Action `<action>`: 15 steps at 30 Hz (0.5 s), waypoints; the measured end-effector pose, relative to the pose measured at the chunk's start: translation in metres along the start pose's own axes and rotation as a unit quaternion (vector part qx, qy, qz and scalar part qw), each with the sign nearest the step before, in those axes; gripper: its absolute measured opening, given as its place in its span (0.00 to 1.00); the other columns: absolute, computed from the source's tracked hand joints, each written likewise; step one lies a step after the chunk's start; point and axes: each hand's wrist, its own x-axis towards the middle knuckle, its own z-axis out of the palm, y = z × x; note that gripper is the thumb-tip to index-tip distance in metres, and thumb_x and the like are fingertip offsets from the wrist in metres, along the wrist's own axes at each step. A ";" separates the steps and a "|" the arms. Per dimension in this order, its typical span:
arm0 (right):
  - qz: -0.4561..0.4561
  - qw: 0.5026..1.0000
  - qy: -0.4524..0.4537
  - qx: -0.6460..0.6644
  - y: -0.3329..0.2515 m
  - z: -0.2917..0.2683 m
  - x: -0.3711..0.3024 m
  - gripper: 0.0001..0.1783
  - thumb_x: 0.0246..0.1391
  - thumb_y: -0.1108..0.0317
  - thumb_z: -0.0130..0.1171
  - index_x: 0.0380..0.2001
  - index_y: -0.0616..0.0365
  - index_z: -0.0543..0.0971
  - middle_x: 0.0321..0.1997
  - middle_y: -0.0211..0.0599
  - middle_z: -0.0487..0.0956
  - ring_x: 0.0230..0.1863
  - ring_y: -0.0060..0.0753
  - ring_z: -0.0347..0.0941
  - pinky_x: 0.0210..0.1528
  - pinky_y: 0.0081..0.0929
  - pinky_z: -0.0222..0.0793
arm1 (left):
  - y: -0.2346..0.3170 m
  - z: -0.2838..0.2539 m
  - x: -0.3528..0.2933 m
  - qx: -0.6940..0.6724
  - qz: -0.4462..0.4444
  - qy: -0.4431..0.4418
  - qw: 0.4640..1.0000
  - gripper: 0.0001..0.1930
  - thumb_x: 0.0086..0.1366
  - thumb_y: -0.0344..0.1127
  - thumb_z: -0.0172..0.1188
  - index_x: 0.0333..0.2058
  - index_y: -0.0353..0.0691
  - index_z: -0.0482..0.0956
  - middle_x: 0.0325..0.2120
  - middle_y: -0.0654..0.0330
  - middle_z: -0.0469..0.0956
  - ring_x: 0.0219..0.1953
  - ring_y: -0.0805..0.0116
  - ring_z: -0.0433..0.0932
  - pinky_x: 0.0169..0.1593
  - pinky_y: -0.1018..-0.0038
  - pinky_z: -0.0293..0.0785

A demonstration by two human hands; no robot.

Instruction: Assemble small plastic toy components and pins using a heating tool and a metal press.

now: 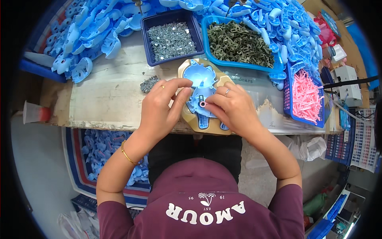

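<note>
A light-blue plastic figure shell lies hollow side up in a tan holding block at the table's front edge. At its lower part, my right hand pinches a small pink plastic piece with a ring end. That ring sits over the shell's middle, beside a small dark part; my fingers hide the rest of the piece. My left hand is at the shell's left side, thumb and index finger apart, with nothing visible between them. Whether its fingertips touch the shell, I cannot tell.
Behind the block stand a dark-blue bin of screws and a light-blue bin of dark metal clips. Blue shells heap at the back. A basket of pink pieces is right; loose screws and a plastic cup are left.
</note>
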 end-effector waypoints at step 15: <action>-0.012 0.999 -0.042 -0.010 0.009 -0.033 -0.007 0.11 0.48 0.69 0.69 0.37 0.55 0.82 0.35 0.36 0.76 0.42 0.44 0.74 0.42 0.39 0.72 | -0.015 0.009 -0.013 0.150 0.236 -0.144 0.949 0.19 0.60 0.39 0.67 0.50 0.45 0.81 0.55 0.58 0.76 0.61 0.52 0.71 0.65 0.54 0.68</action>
